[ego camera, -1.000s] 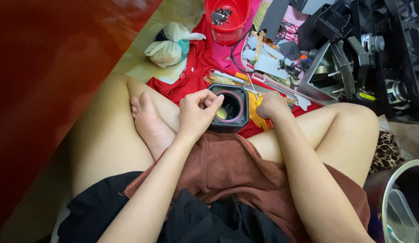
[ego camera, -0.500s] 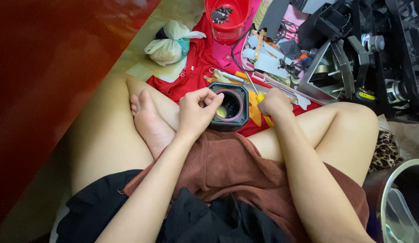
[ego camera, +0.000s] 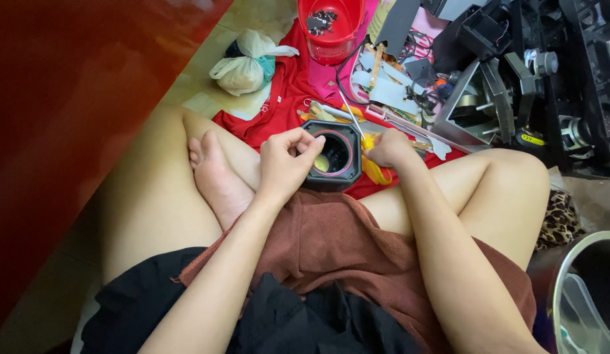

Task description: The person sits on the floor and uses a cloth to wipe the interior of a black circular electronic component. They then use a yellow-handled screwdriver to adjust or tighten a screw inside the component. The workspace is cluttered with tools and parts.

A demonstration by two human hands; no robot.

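Note:
I sit cross-legged on the floor. A black octagonal part (ego camera: 334,157) with a round opening and a pink inner ring stands on a red cloth (ego camera: 285,98) just past my shins. My left hand (ego camera: 285,160) curls at its left rim, fingertips pinched together over the opening; whether something small is between them is not visible. My right hand (ego camera: 389,149) rests at the part's right side, closed around the yellow handle of a thin metal tool (ego camera: 357,128) whose shaft points up and away.
A red bucket (ego camera: 331,29) with small dark parts stands at the top. A knotted white bag (ego camera: 247,62) lies to its left. Black and grey machine parts (ego camera: 528,85) pile up at right. A red wall (ego camera: 69,98) fills the left; a basin rim (ego camera: 580,288) sits bottom right.
Both hands stay by the black part. My right hand has shifted slightly and the yellow handle shows more beside it.

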